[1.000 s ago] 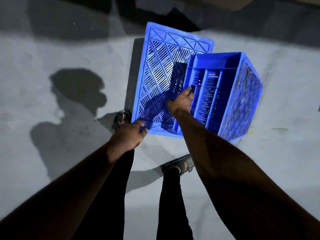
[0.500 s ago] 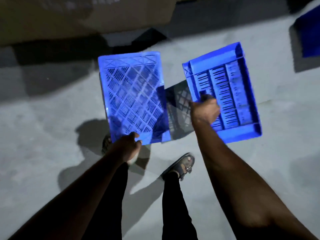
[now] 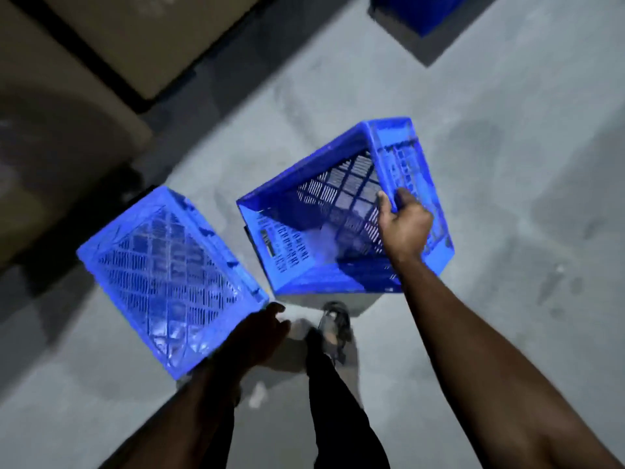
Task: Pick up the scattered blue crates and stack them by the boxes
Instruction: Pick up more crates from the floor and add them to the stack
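Note:
I carry two blue slatted crates above the grey floor. My left hand (image 3: 258,336) grips the near corner of the left crate (image 3: 169,275), which hangs tilted with its latticed underside facing up. My right hand (image 3: 404,225) is closed over the right rim of the second crate (image 3: 324,231), whose open mouth faces me so its mesh bottom and walls show. The two crates hang side by side with a narrow gap between them. Another blue crate (image 3: 429,11) sits on the floor at the top right edge.
Large brown cardboard boxes (image 3: 128,38) fill the upper left, with dark gaps between them. Grey concrete floor (image 3: 524,164) spreads to the right. My legs and a sandalled foot (image 3: 333,324) are below the crates. The image is blurred by motion.
The view has swung toward the cardboard boxes, which now loom at upper left. Both crates have tilted and rotated in my hands; the right crate's open side has turned toward me.

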{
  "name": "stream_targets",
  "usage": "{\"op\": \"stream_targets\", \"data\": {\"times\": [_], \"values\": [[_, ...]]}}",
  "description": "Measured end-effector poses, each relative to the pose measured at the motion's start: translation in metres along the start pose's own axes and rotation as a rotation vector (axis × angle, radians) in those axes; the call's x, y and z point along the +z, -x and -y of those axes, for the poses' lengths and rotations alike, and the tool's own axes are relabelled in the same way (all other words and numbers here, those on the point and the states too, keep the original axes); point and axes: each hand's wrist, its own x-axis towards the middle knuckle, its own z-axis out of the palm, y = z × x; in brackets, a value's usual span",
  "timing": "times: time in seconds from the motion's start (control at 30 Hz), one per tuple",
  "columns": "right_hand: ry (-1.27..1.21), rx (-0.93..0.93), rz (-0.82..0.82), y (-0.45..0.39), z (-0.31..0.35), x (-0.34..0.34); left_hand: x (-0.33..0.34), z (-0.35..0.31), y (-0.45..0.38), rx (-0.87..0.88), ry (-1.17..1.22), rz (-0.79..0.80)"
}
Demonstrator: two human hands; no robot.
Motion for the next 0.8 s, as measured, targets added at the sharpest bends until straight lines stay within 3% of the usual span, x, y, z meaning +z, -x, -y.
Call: {"op": "stream_targets", "data": {"times": [0.3,0.43,0.53,0.67,0.8], "values": [[-0.076,0.704,-0.168,0.069,-0.224,-0.036,0.023,-0.072,-0.055,0.157,-0.238,0.134],[-0.067,0.888,-0.083,0.106,-0.297,-0.026,0.025,-0.073,-0.096,0.231,-0.280,0.157],[-0.257,1.052,-0.052,0.113,-0.348,-0.019,0.028,-0.062,-0.141,0.206,-0.311,0.177],[-0.522,1.229,-0.025,0.116,-0.388,-0.011,0.031,-0.054,-0.204,0.130,-0.261,0.125],[-0.706,1.255,-0.015,0.129,-0.390,0.002,0.036,-0.055,-0.258,0.083,-0.157,0.043]]}}
